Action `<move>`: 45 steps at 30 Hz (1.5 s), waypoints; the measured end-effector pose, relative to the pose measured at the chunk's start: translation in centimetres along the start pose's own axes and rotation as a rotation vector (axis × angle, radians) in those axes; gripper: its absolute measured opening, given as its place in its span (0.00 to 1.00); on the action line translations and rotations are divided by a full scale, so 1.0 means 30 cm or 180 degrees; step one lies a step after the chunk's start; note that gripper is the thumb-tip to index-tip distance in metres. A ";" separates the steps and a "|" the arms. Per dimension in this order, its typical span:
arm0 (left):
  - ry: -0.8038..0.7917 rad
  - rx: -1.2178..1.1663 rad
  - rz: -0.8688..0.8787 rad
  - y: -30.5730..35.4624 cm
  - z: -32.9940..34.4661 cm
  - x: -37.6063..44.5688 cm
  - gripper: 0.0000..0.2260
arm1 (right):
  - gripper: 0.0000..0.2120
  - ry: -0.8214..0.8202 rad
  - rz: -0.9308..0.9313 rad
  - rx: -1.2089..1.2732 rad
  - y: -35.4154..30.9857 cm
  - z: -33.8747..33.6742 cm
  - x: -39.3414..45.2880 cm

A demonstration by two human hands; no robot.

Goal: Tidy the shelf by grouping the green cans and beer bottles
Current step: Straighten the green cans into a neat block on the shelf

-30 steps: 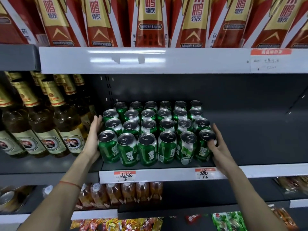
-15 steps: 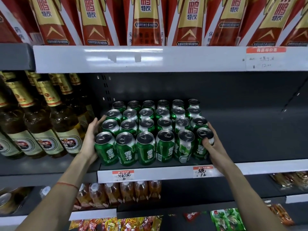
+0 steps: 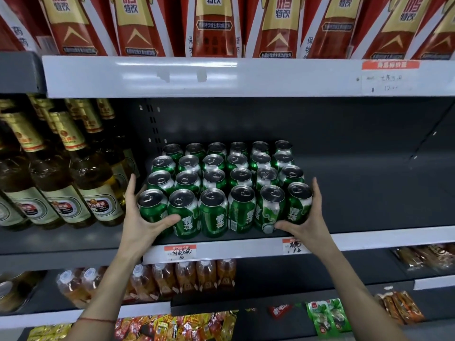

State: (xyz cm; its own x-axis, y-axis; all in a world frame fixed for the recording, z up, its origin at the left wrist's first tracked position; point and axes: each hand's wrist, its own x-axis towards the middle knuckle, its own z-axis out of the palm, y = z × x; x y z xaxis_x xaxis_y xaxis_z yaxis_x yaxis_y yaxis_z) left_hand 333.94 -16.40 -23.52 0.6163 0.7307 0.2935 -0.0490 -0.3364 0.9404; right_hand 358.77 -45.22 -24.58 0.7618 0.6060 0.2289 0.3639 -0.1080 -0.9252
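Right of the green cans (image 3: 222,190) the shelf (image 3: 369,193) lay bare and open to reach. On the left, beer bottles (image 3: 81,183) stood close, leaving a narrow gap. The upper shelf (image 3: 221,77) limited headroom.

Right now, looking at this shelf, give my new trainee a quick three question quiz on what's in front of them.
1. True or false: the beer bottles stand to the right of the green cans.
2. How many green cans are in the front row?
3. Multiple choice: where are the hands? A) both on the bottles; B) left hand at the left end of the can block, right hand at the right end; C) both on the shelf edge.

Key: 1. False, the bottles stand to the left. 2. Six. 3. B, with the thumbs across the front cans.
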 end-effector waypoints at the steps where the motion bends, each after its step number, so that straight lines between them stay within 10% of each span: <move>1: 0.0011 0.0001 0.0003 -0.001 0.002 -0.001 0.57 | 0.67 0.0007 0.0006 0.0017 0.000 0.001 0.002; 45: 0.0825 0.1052 0.0572 0.058 0.079 -0.093 0.44 | 0.49 0.0628 -0.0590 -0.0845 -0.121 0.040 -0.062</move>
State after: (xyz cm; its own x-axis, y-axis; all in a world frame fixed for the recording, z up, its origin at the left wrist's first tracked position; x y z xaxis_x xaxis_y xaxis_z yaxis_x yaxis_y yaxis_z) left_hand 334.00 -20.44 -23.12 0.4018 0.7538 0.5200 0.1423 -0.6123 0.7777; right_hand 355.39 -45.00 -22.00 0.7492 0.4737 0.4629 0.6117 -0.2270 -0.7578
